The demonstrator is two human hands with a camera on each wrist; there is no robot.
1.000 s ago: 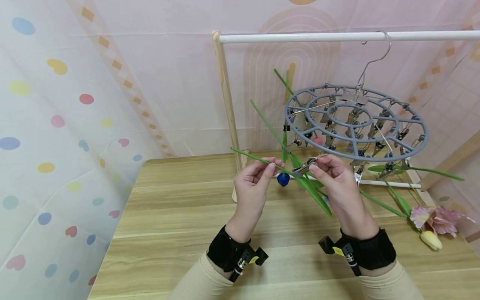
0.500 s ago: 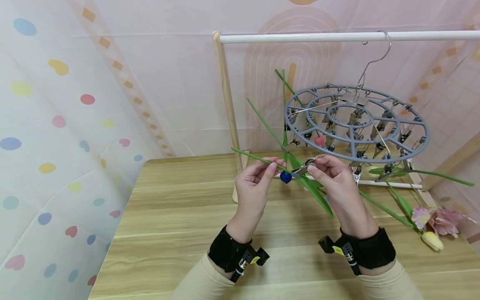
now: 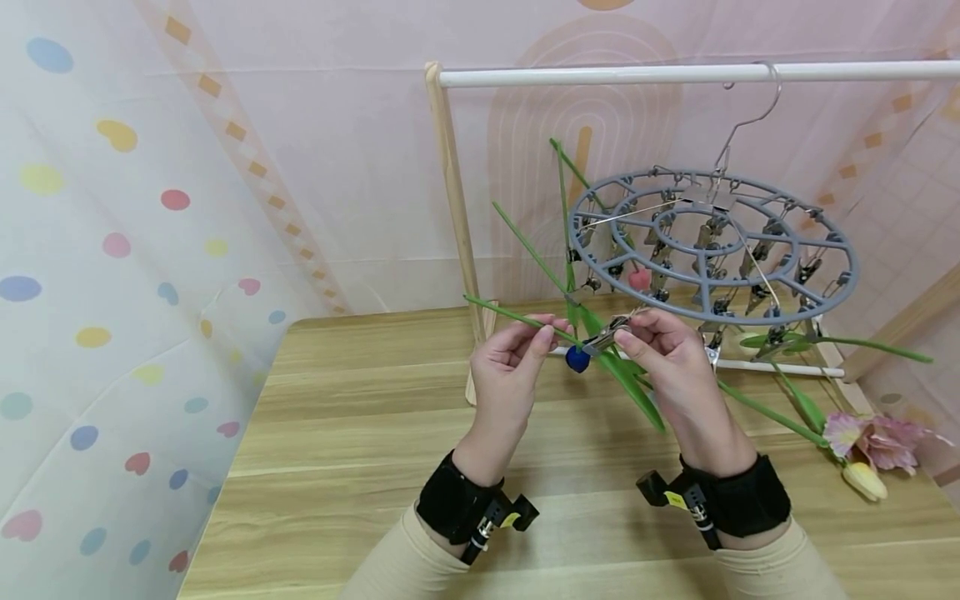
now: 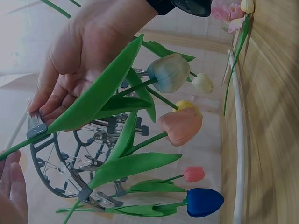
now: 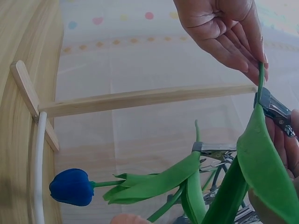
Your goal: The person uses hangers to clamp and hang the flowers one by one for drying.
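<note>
The stem (image 3: 517, 317) runs long and slanted, up-left to down-right, its low end right at the clip (image 3: 603, 335). The left hand (image 3: 510, 367) pinches the stem just left of the clip; the right hand (image 3: 663, 354) squeezes the clip itself from the right. So each grip is clenched on its own piece, clip between them. A blue tulip (image 3: 577, 359) hangs just below. Above sits the grey hanger (image 3: 712, 242), hooked on the rail (image 3: 675, 75), over the tabletop (image 3: 337, 433).
</note>
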